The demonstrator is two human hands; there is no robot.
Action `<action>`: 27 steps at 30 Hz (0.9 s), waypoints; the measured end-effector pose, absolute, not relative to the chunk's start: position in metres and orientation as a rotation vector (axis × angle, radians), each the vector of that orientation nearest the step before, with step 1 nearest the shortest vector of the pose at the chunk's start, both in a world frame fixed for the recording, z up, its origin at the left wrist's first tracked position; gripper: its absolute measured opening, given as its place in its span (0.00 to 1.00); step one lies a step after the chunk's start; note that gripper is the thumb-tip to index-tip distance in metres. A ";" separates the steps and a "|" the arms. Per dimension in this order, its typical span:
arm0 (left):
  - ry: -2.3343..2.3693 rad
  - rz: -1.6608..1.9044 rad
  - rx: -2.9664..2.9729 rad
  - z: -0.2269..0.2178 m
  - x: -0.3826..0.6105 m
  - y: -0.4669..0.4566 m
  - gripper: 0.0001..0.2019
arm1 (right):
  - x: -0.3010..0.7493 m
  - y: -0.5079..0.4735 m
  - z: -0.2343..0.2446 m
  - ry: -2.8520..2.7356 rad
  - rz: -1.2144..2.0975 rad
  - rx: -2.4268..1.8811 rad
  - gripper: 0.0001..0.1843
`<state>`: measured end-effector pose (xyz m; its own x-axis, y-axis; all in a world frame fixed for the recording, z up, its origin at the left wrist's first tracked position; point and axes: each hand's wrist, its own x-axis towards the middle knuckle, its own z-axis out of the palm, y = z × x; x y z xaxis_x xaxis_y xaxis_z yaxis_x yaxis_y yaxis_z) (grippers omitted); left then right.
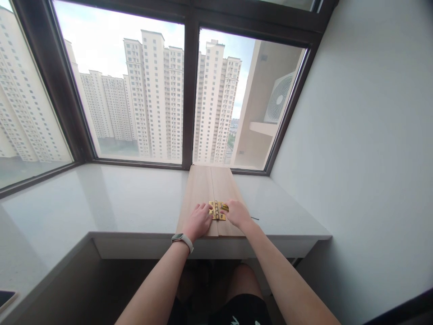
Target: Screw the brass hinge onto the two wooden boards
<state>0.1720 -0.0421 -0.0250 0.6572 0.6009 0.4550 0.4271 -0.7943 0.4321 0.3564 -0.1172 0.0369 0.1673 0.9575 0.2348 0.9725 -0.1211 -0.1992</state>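
A brass-coloured hinge (217,211) lies opened flat across the seam between two pale wooden boards (211,185). My left hand (199,221) rests on the left board, its bent fingers gripping the hinge's left leaf. Over the right leaf, my right hand (237,214) is closed in a pinch, with a small yellow-and-black object (224,207) at its fingertips. What that object is cannot be made out. A thin dark rod (255,218) shows on the counter beside my right wrist.
The boards lie side by side on a white counter (135,198), reaching from its front edge to the window frame (190,99). A white wall (365,135) bounds the right side. Part of a dark flat object (6,298) shows at the lower left. My legs are below the counter.
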 end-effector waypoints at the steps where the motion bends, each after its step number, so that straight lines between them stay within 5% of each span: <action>1: 0.826 0.859 2.589 -0.025 0.172 -0.042 0.10 | 0.356 -0.118 0.038 -1.822 -0.076 -2.121 0.09; 9: 0.820 0.876 2.564 -0.026 0.172 -0.042 0.10 | 0.345 -0.125 0.068 -1.276 0.255 -1.440 0.27; 16: 0.815 0.885 2.565 -0.025 0.171 -0.042 0.10 | 0.327 -0.130 0.085 -0.944 0.621 -0.820 0.20; 27: 0.820 0.883 2.566 -0.023 0.172 -0.044 0.10 | 0.318 -0.125 0.073 -0.988 0.655 -0.770 0.19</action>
